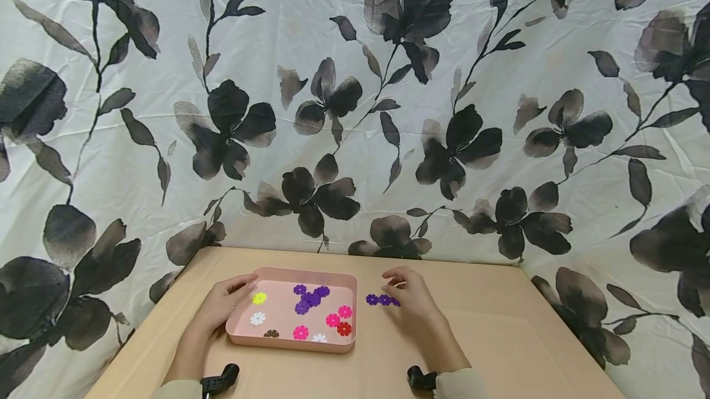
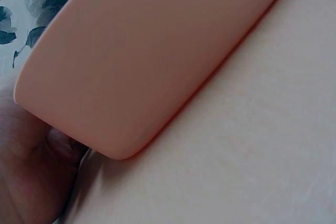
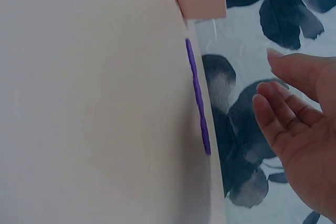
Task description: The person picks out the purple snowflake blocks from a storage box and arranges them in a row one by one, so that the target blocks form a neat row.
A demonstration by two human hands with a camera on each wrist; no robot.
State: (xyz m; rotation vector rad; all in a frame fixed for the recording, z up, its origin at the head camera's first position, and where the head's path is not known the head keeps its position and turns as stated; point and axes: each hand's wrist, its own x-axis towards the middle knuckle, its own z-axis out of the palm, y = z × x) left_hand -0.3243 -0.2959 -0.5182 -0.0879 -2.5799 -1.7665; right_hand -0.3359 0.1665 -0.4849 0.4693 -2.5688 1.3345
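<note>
A shallow pink tray (image 1: pixel 294 346) sits on the table, with flower-shaped pieces lying in it. At its left side, my left hand (image 1: pixel 215 308) grips the wall, thumb near the rim; in the left wrist view the fingers are partly hidden behind the tray (image 2: pixel 147 72). Right of the tray lies a short row of purple flower pieces (image 1: pixel 385 300), seen edge-on as a thin purple strip (image 3: pixel 198 95) in the right wrist view. My right hand (image 1: pixel 418 303) hovers by the row's right end, fingers loosely bent and holding nothing.
Inside the tray are a purple cluster (image 1: pixel 308 299), a yellow flower (image 1: pixel 259 298), a white flower (image 1: pixel 257 319), a red flower (image 1: pixel 344 329), several pink ones and a brown one (image 1: pixel 271 333). Behind the wooden table (image 1: pixel 499 319) hangs a floral cloth (image 1: pixel 333 35).
</note>
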